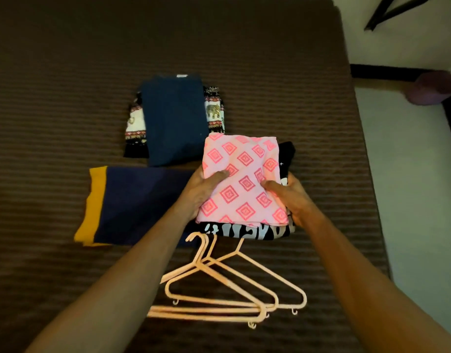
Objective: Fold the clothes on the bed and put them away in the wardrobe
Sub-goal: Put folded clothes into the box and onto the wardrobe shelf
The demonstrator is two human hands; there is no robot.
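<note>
A folded pink cloth point(244, 179), stacked on a black printed garment point(247, 231), is gripped at its sides by the left hand point(201, 192) and right hand point(293, 197), thumbs on top, over the bed point(66, 72). Hangers point(219, 284) lie just in front.

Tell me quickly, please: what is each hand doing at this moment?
Left hand: grips the left edge of the folded pink patterned cloth.
Right hand: grips its right edge, together with the black printed garment underneath.
</note>
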